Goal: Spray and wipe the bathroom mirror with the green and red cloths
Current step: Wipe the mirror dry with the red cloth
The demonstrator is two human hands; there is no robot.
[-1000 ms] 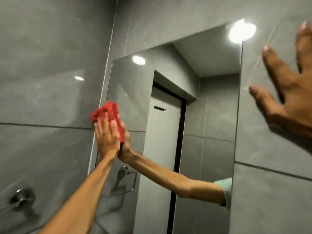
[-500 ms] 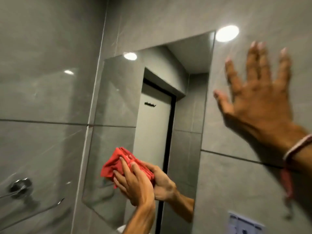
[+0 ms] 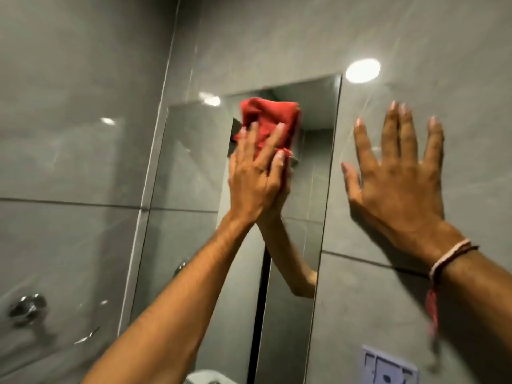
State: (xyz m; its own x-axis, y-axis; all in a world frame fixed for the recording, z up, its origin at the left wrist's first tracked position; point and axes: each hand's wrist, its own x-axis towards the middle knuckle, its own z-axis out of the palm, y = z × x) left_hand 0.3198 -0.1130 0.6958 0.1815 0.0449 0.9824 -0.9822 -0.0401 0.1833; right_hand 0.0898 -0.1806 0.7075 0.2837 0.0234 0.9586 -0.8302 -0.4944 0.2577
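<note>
- Left hand (image 3: pixel 256 178) presses the crumpled red cloth (image 3: pixel 270 119) flat against the rectangular wall mirror (image 3: pixel 188 167), near its top edge.
- Right hand (image 3: pixel 399 178), fingers spread, braces on the grey wall tile (image 3: pixel 457 79) beside the mirror's right edge.

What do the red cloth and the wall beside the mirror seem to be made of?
Red cloth: soft woven fabric, maybe microfibre; it bunches in folds under the left hand. Wall: grey tile, likely glazed ceramic or stone; it shows joints and reflects the lamp.
</note>
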